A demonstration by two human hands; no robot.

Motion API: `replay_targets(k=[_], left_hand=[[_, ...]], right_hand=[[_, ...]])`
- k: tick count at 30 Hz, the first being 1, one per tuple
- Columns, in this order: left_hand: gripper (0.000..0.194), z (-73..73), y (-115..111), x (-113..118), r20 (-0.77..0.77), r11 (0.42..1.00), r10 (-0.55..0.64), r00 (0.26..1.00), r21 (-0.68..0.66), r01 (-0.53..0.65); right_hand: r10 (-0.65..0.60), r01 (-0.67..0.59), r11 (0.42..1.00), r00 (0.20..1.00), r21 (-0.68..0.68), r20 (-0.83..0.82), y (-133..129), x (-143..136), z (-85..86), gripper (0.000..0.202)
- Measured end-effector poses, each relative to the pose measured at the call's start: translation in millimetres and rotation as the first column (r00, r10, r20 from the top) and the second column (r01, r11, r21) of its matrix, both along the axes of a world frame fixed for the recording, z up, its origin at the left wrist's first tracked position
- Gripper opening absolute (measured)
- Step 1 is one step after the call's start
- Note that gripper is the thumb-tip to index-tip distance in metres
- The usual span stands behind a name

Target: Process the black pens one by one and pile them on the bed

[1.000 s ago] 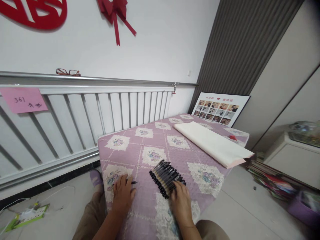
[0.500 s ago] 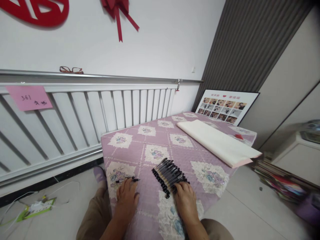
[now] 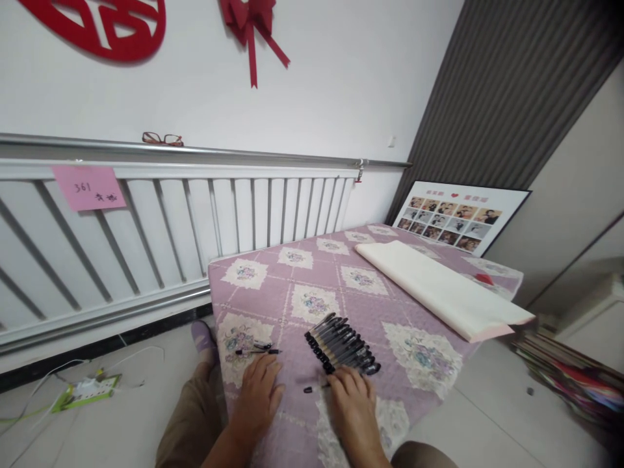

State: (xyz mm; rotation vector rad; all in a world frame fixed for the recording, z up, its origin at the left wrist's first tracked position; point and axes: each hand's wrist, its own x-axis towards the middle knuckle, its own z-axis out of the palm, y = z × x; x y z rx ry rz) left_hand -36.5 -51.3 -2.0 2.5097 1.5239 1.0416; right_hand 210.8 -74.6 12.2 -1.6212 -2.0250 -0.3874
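From the head view, a white radiator [image 3: 280, 211] stands against the wall [image 3: 341, 84] beyond the row of pens [image 3: 340, 343], and a flowered purple tablecloth [image 3: 279, 294] spreads beneath that row. A folded pale sheet [image 3: 433, 283] lies farther off, to the row's right. The row itself sits black pen against black pen, and this part looks largely done. Left of the row, a few loose pens [image 3: 263, 347] lie apart from it, and a small black piece [image 3: 307, 390] lies near its closest end; these seem to be what is left. The left hand [image 3: 260, 390] is just beside the loose pens, fingers loosely spread, with no grip visible. The right hand [image 3: 353, 403] is at the row's near end, fingers bent downward; whether they grip anything I cannot tell.
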Motion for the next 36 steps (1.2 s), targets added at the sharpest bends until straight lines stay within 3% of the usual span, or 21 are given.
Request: replay_targets(k=[6, 9, 15, 18, 20, 25, 31, 36], left_hand=[[0.034, 2.4, -14, 0, 0.005, 0.988, -0.111, 0.994, -0.106, 0.111], [0.034, 2.7, -17, 4, -0.060, 0.977, -0.046, 0.997, -0.211, 0.032], [0.028, 12.8, -15, 3, -0.035, 0.947, -0.002, 0.999, -0.320, -0.010], [0.028, 16.8, -15, 0, -0.001, 0.948, 0.042, 0.999, -0.316, -0.040], [0.028, 18.0, -16, 0, 0.006, 0.949, 0.059, 0.998, -0.310, -0.054], [0.025, 18.9, -17, 3, -0.077, 0.954, 0.048, 0.996, -0.293, -0.069], [0.018, 20.2, -19, 7, -0.145, 0.952, -0.025, 0.989, -0.305, -0.021], [0.020, 20.6, -18, 7, -0.168, 0.937, -0.047, 0.985, -0.350, -0.015]], right_hand=[[0.203, -0.205, 0.978, 0.978, -0.036, -0.058, -5, -71, 2.4, 0.036], [0.234, -0.240, 0.970, 0.966, -0.047, -0.106, -2, -87, 3.0, 0.035], [0.191, -0.193, 0.981, 0.938, 0.022, -0.289, 2, -79, -2.9, 0.038], [0.109, -0.097, 0.994, 0.873, 0.050, -0.475, 4, -72, -8.2, 0.040], [0.046, -0.060, 0.998, 0.815, -0.005, -0.577, 5, -69, -9.2, 0.038], [0.019, -0.192, 0.967, 0.704, -0.165, -0.710, 5, -70, 0.4, 0.032], [0.066, -0.307, 0.933, 0.661, -0.189, -0.747, 2, -72, 8.5, 0.028], [0.061, -0.333, 0.924, 0.615, -0.189, -0.786, 2, -72, 11.2, 0.028]])
